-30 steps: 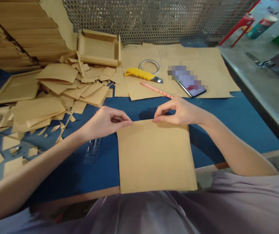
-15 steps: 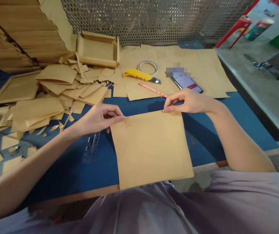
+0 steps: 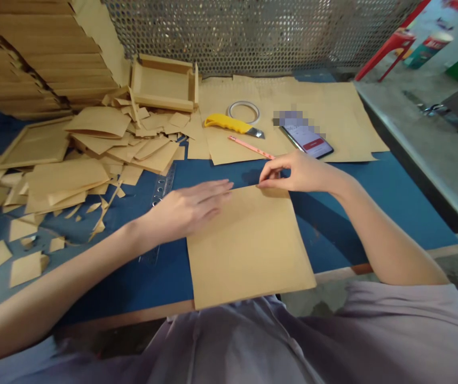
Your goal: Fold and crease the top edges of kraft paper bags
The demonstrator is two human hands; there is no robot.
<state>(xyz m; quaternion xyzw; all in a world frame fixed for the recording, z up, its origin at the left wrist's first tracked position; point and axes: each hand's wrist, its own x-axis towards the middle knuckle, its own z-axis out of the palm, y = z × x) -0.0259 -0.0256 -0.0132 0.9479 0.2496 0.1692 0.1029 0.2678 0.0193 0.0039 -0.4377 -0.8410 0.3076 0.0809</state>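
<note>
A sheet of brown cardboard (image 3: 249, 250), seemingly folded or doubled, lies at the table's front edge and slightly overhangs it. My left hand (image 3: 191, 208) rests flat over its far left corner, fingers stretched out to the right. With thumb and fingers pinched, my right hand (image 3: 289, 173) grips the sheet's far edge near the right corner. Beyond the right hand lies a pink pencil (image 3: 250, 146), and past it a yellow box cutter (image 3: 233, 125) with its blade showing. A clear ruler (image 3: 165, 184) lies partly hidden under my left forearm.
Cardboard scraps (image 3: 93, 181) are heaped on the left of the blue table (image 3: 333, 224). Behind them stand a small cardboard tray (image 3: 165, 82) and tall cardboard stacks (image 3: 48, 53). A tape roll (image 3: 244, 111) and a phone (image 3: 307, 138) lie on flat brown sheets (image 3: 345, 117) at the back.
My left hand has let go of its pinch on the far left corner, moved right and flattened onto the sheet. My right hand has shifted slightly left, still pinching the edge.
</note>
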